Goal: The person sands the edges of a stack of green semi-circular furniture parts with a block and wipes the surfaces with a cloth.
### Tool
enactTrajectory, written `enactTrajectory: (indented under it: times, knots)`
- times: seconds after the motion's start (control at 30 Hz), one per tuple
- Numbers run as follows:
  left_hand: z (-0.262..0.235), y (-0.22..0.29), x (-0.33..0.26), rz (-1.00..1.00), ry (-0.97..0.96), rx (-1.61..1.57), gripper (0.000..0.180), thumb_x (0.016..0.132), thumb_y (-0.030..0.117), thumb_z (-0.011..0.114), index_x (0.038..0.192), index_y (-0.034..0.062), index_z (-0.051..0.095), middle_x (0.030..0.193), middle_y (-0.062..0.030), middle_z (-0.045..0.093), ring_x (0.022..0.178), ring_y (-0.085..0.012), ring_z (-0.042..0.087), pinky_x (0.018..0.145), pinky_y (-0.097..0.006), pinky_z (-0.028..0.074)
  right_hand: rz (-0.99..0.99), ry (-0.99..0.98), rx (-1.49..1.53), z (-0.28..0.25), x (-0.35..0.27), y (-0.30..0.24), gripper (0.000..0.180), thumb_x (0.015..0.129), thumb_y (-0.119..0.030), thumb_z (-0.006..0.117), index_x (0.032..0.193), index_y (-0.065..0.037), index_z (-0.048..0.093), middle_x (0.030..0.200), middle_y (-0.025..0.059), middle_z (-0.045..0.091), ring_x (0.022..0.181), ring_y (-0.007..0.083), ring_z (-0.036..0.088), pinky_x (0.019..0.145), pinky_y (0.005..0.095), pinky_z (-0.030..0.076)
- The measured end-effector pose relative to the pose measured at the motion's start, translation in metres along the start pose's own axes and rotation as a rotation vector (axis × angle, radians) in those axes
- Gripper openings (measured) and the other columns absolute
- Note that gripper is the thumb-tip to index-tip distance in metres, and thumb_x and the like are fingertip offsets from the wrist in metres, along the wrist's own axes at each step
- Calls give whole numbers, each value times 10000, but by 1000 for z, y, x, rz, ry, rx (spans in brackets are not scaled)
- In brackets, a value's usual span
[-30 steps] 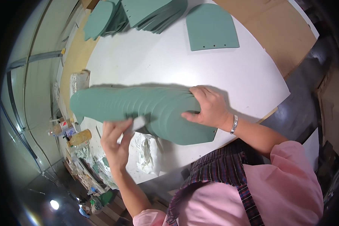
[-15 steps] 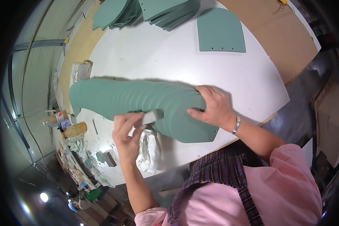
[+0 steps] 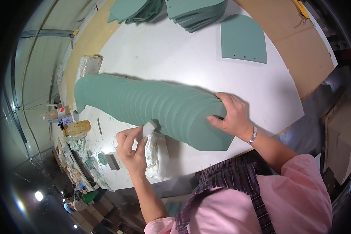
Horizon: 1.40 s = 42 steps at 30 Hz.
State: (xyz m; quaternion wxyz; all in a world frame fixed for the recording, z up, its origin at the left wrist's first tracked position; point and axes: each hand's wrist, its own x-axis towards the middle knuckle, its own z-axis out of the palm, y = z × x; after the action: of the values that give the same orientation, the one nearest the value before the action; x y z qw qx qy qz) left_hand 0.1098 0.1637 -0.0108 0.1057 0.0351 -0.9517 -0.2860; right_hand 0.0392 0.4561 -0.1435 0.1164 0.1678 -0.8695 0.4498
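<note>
A long row of overlapping green arch-shaped panels (image 3: 144,101) slants across the white table. At its right end my right hand (image 3: 234,117) grips the topmost panel, thumb on the face and fingers over the far edge. My left hand (image 3: 131,148) pinches a small pale grey block (image 3: 148,128) between thumb and fingers. This block is at the near edge of the fanned panels, by a dark spot there; whether it touches them I cannot tell. Just under it lies a crumpled white cloth or bag (image 3: 157,156).
Further green panels (image 3: 199,13) lie stacked at the far edge, with a single one (image 3: 243,39) beside them. A white block (image 3: 90,65) sits behind the row's left end. Bottles (image 3: 78,127) and a grey block (image 3: 112,161) stand left. A yellow cutter (image 3: 302,8) lies far right.
My left hand has drawn the grey block slightly toward me and left across the row's near edge. The right hand keeps its hold at the end. The whole view has shifted a little.
</note>
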Motion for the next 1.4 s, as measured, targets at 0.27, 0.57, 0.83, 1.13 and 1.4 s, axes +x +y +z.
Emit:
enactTrajectory:
  times: [0.27, 0.57, 0.83, 1.13, 1.4]
  knots:
    - [14, 8, 32, -13, 96, -9, 404, 681, -100, 806, 1061, 34, 773, 929, -70, 656, 909, -240, 591, 805, -354, 486, -21, 19, -40, 3, 2, 6, 612, 803, -562, 786, 1054, -20, 652, 924, 153, 721, 806, 333, 716, 709, 404, 584]
    - [7, -8, 27, 27, 163, -1, 391, 703, -63, 813, 1079, 34, 773, 922, -74, 656, 903, -251, 590, 799, -355, 482, -10, 26, -25, 1, 2, 3, 619, 784, -556, 799, 1063, -21, 664, 924, 149, 729, 805, 327, 726, 704, 398, 591]
    - [7, -30, 56, -39, 174, 4, 393, 723, -69, 796, 1101, 36, 768, 929, -82, 655, 918, -254, 588, 816, -358, 479, -43, 33, -12, 4, 3, 1, 628, 805, -558, 783, 1066, 1, 667, 919, 167, 728, 791, 344, 724, 697, 403, 591]
    - [-2, -42, 46, -54, 151, -48, 374, 722, -76, 777, 1084, 19, 773, 929, -82, 660, 919, -234, 595, 827, -355, 492, -41, 34, -5, 4, 3, 1, 652, 837, -596, 745, 1076, 5, 666, 912, 173, 722, 780, 354, 716, 698, 409, 584]
    - [9, -12, 66, 131, 68, 62, 381, 711, -97, 759, 1061, 53, 766, 905, -79, 612, 866, -269, 544, 755, -378, 466, -26, 41, -5, 3, 1, 1, 646, 840, -600, 739, 1077, -3, 667, 925, 164, 722, 782, 348, 711, 696, 408, 579]
